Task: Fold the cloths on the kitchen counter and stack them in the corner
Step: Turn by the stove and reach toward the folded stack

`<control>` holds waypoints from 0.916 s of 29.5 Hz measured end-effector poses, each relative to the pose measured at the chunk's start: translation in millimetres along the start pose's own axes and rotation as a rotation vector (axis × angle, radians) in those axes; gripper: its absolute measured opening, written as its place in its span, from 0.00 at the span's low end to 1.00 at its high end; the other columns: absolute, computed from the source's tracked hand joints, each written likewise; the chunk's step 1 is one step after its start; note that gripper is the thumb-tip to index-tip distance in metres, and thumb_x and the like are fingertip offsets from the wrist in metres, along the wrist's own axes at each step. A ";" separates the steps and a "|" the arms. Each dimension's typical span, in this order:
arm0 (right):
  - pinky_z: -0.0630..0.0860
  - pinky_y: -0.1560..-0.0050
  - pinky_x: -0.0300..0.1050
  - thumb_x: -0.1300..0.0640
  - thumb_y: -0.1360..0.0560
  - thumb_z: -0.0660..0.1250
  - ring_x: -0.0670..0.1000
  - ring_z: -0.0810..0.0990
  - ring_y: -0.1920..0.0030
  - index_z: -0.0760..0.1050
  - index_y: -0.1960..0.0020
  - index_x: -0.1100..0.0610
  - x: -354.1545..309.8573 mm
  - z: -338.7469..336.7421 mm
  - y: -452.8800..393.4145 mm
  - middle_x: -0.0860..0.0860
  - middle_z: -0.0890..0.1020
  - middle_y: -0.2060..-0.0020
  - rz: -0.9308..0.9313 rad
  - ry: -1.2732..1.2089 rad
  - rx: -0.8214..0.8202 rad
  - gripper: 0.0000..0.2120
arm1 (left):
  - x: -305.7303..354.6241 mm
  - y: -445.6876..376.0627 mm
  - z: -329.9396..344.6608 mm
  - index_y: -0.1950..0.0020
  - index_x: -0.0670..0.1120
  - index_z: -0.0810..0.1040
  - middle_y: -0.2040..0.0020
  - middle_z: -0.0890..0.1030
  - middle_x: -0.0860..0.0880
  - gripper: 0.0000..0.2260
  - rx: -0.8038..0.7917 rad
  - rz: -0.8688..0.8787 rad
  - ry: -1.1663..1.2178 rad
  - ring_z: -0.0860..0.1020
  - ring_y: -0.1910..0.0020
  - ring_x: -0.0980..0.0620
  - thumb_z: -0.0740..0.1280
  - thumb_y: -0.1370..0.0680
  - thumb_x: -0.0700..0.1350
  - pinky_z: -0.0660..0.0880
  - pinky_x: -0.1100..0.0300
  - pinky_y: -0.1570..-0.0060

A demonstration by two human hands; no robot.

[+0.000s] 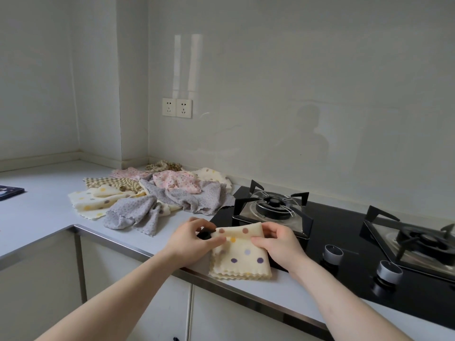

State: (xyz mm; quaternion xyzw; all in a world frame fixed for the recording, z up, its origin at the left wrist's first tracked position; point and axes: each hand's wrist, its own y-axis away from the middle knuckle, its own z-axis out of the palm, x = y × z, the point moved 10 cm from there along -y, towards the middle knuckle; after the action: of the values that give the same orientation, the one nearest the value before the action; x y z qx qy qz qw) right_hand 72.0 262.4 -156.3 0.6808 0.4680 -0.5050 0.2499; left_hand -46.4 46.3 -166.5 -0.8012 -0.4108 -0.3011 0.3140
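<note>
Folding: cream polka-dot cloth, half-folded, at tabletop front edge, overlapping the gas hob. Left hand and right hand pinch its upper fold. Likely light, limp; hold by corners. Unfolded cloth heap behind.

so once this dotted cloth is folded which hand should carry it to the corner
Probably the left hand. The counter corner lies far left, beyond the unfolded cloth pile, on that hand's side. The right hand pinches the polka-dot cloth on the stove side and would cross over.
</note>
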 end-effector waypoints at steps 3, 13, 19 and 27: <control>0.82 0.49 0.46 0.59 0.28 0.77 0.46 0.86 0.52 0.84 0.50 0.50 -2.0 0.6 2.8 0.45 0.87 0.55 -0.059 -0.024 0.012 0.09 | 2.5 0.4 -3.6 0.43 0.62 0.82 0.47 0.77 0.59 0.29 0.026 0.010 -0.015 0.77 0.45 0.56 0.66 0.38 0.75 0.75 0.55 0.41; 0.73 0.69 0.38 0.62 0.23 0.72 0.49 0.84 0.62 0.82 0.49 0.58 -7.0 4.7 5.3 0.52 0.87 0.61 -0.036 -0.161 -0.054 0.04 | 11.5 9.8 -6.6 0.54 0.49 0.84 0.70 0.78 0.53 0.12 -0.009 0.030 0.256 0.71 0.71 0.57 0.72 0.22 0.57 0.66 0.65 0.68; 0.78 0.63 0.43 0.64 0.22 0.71 0.51 0.88 0.53 0.80 0.44 0.55 -7.8 5.3 7.3 0.50 0.88 0.53 -0.048 -0.198 -0.059 0.09 | 22.8 15.8 -10.4 0.50 0.45 0.84 0.59 0.88 0.48 0.05 -0.002 0.043 0.433 0.74 0.71 0.57 0.72 0.19 0.46 0.73 0.67 0.69; 0.83 0.56 0.45 0.65 0.24 0.71 0.49 0.86 0.50 0.84 0.48 0.52 -14.2 2.1 13.6 0.47 0.88 0.55 -0.139 -0.110 0.000 0.11 | 17.8 15.0 -15.7 0.52 0.51 0.86 0.61 0.86 0.42 0.03 0.022 0.067 0.378 0.81 0.65 0.52 0.75 0.23 0.44 0.77 0.60 0.61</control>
State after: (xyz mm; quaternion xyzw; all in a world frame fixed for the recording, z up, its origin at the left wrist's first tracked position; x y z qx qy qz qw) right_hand 82.4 249.3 -145.7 0.6178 0.4998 -0.5578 0.2397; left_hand -28.7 35.9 -147.4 -0.7402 -0.3209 -0.4312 0.4040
